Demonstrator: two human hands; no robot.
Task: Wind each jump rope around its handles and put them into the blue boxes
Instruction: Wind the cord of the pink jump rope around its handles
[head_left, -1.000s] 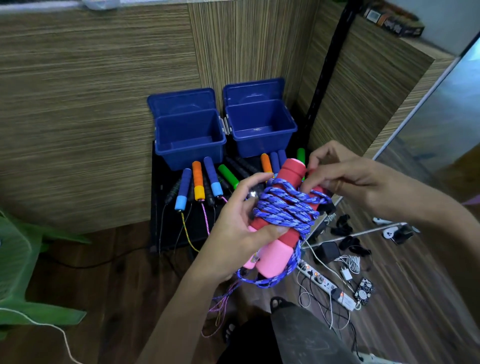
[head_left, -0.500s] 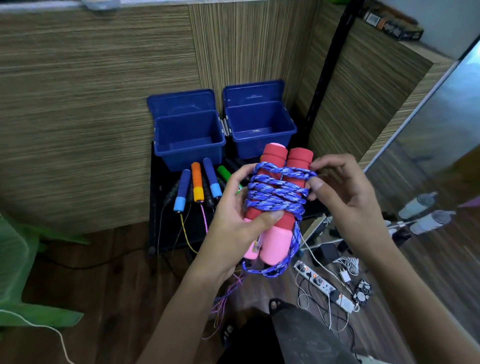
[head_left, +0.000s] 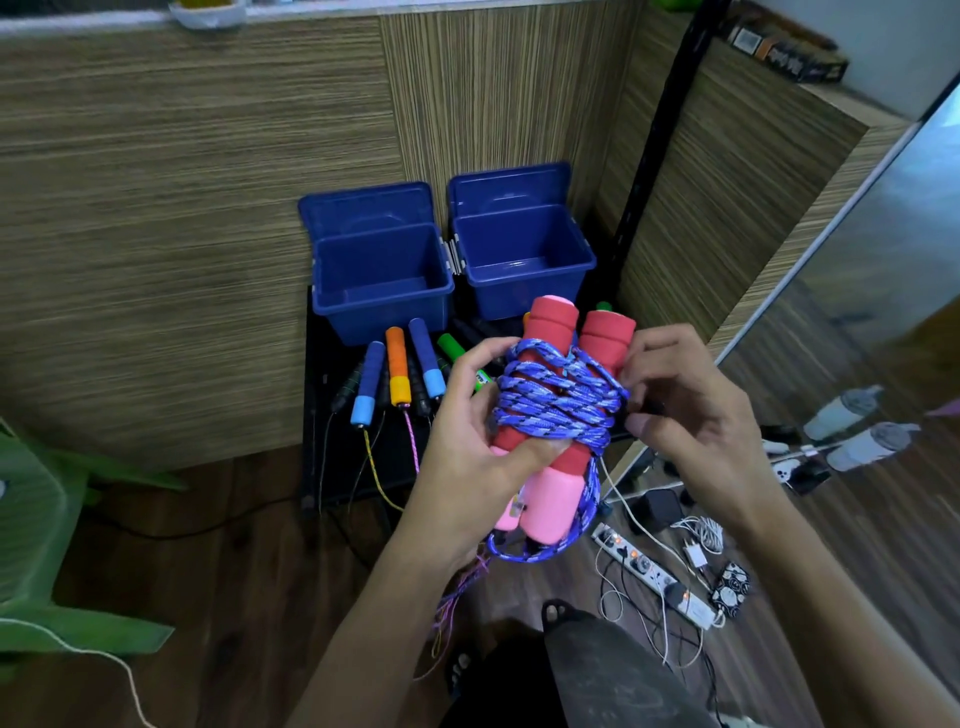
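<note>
Both hands work the bundle: left hand clamps the red-pink handles, right hand pinches purple rope at 3 o'clock and should tuck it tight before boxing.

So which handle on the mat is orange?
The orange handle, between two blue handles. It alone is orange and yellow; the others there are blue, green or black.

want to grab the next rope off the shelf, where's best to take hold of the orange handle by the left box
Grip the orange handle round its upper foam part, fingers coming from above and in front. It lies flat between two blue handles, close on both sides, so a sideways approach is crowded; its far end near the left blue box looks freest.
</note>
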